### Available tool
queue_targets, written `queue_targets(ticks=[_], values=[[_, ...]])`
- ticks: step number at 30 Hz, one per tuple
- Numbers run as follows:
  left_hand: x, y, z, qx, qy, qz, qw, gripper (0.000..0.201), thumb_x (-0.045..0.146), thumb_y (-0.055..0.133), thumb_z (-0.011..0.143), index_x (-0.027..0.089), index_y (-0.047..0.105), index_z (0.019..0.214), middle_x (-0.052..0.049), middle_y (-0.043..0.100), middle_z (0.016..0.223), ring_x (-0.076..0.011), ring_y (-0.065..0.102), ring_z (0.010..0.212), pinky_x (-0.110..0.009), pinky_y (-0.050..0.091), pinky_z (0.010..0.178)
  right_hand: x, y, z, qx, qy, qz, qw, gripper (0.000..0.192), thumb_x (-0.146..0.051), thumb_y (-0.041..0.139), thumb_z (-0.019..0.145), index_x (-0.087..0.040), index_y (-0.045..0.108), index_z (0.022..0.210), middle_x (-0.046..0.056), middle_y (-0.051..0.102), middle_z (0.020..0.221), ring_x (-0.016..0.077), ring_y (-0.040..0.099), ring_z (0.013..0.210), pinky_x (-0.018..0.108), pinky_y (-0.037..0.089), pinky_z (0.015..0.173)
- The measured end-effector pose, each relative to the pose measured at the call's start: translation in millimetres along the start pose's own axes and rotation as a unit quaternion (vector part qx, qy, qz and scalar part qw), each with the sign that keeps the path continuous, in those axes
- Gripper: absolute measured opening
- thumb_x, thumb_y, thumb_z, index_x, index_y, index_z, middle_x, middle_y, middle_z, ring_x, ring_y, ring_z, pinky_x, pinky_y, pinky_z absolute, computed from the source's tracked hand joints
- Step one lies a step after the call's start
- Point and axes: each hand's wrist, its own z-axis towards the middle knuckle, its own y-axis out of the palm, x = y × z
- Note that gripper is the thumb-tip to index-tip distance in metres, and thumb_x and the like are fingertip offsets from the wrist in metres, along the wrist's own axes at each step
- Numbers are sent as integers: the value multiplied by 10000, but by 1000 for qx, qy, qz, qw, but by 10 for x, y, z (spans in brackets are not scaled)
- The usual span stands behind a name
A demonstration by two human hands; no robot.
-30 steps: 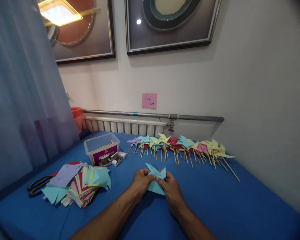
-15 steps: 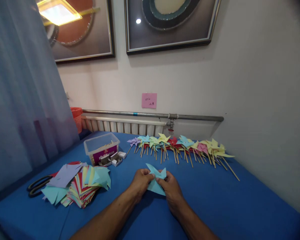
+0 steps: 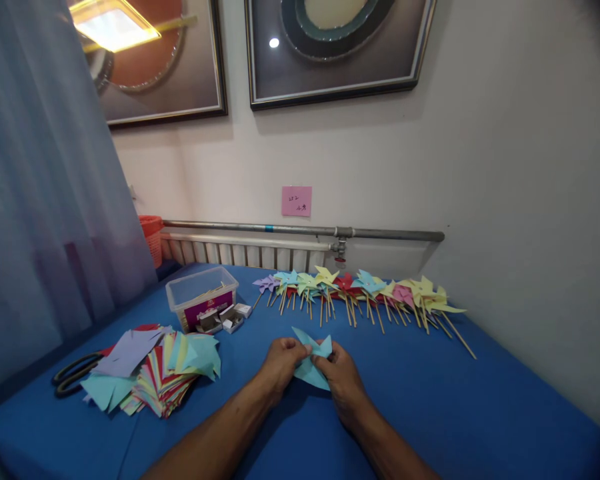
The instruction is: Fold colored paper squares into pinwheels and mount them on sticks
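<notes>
- Your left hand [image 3: 280, 363] and right hand [image 3: 343, 377] both pinch the light-blue paper pinwheel [image 3: 310, 360], fingers closed on its folds.
- Squeeze unevenly and its thin flaps may crease or tear.

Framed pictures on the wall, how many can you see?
2. One framed picture hangs upper left, above the curtain edge; the other framed picture hangs right of it, top centre. Both are cut off by the frame's top; more may hang out of view.

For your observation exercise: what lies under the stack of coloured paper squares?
Black scissors poke out from under the paper stack at its left, on the blue tablecloth; their blades are covered.
</notes>
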Motion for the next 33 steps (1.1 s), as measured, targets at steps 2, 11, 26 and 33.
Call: queue_targets(ticks=[2, 11, 26, 33], values=[[16, 3, -11, -6, -3, -10, 1000, 306, 355, 796, 581, 168, 553, 573, 22, 534, 513, -94, 449, 489, -238, 352, 520, 2, -4, 4, 0, -4, 0, 1000, 443, -386, 786, 538, -213, 676, 930, 3, 714, 678, 210, 627, 587, 295, 446, 548], [-82, -31, 69, 19, 4, 41, 999, 260, 268, 798, 589, 159, 561, 588, 43, 521, 481, -75, 402, 434, -222, 300, 471, -151, 34, -114, -14, -12, -18, 1000, 388, -360, 804, 560, -207, 673, 891, -3, 711, 648, 205, 629, 578, 289, 459, 542], [-98, -24, 93, 29, 0, 19, 999, 175, 191, 765, 584, 152, 595, 600, 29, 577, 513, -86, 457, 445, -221, 341, 483, -267, 33, -204, -32, -11, 1, 999, 391, -404, 781, 633, -208, 662, 950, -22, 686, 655, 190, 613, 600, 281, 467, 567], [-83, -40, 83, 8, -11, 5, 1000, 183, 236, 764, 576, 147, 606, 607, 21, 579, 519, -87, 458, 453, -225, 336, 487, -258, 16, -168, -30, -9, 1, 1000, 389, -364, 785, 609, -199, 661, 939, -24, 679, 667, 178, 601, 586, 275, 462, 560]])
